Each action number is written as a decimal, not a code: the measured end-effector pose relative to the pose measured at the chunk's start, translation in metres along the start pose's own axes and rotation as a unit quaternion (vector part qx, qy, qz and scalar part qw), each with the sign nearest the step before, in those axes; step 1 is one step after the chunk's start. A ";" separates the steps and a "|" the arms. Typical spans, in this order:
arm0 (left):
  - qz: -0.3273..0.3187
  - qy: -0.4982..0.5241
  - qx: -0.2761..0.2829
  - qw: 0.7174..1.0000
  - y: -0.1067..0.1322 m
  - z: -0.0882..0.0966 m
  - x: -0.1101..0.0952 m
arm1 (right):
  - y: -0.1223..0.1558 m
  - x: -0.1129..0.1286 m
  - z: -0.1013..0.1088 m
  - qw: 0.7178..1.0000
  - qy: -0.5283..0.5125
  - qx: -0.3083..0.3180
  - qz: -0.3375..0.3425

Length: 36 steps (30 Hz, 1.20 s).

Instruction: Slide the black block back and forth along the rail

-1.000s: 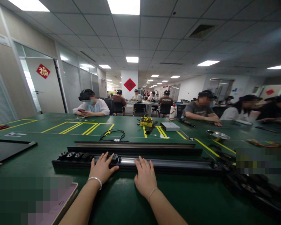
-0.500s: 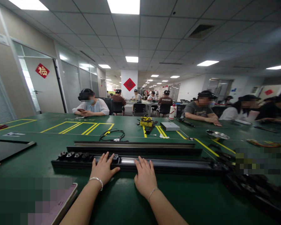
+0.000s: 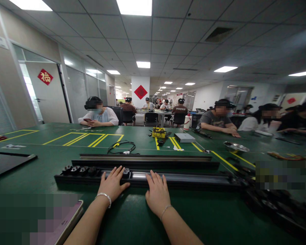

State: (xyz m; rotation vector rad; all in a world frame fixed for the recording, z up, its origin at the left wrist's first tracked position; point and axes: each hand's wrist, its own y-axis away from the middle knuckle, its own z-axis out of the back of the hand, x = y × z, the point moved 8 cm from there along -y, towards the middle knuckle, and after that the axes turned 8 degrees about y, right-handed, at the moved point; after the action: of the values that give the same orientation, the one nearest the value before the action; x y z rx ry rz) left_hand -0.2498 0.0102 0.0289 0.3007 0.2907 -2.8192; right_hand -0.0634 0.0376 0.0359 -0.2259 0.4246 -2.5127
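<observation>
A long black rail (image 3: 193, 181) lies crosswise in front of me. Small black socket-like modules (image 3: 83, 170) sit in a row at its left end. My left hand (image 3: 112, 183) rests on the rail with its fingers spread, close to a single module (image 3: 126, 173) near the middle. My right hand (image 3: 158, 194) lies flat, its outstretched fingertips on the rail's front edge beside a shiny strip (image 3: 139, 175). Neither hand grips anything. Just behind lies a second black rail (image 3: 148, 164), parallel to the first.
Black cable (image 3: 122, 147), a yellow device (image 3: 158, 132), a grey box (image 3: 184, 137) and a metal bowl (image 3: 236, 147) are on the green table (image 3: 53, 163). Dark parts (image 3: 277, 204) crowd the right. A pink-covered item (image 3: 66, 221) lies front left. People sit across the table.
Both hands keep their places on the rail. The whole view has shifted very slightly; nothing was picked up or let go.
</observation>
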 end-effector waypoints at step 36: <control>0.016 -0.018 -0.006 1.000 0.001 0.001 -0.007 | -0.001 -0.001 0.000 1.000 -0.019 -0.020 0.002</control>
State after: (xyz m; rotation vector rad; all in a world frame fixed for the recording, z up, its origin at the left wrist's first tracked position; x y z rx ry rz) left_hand -0.2428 0.0107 0.0314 0.2510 0.2912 -2.7866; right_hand -0.0632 0.0386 0.0357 -0.2873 0.4591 -2.4939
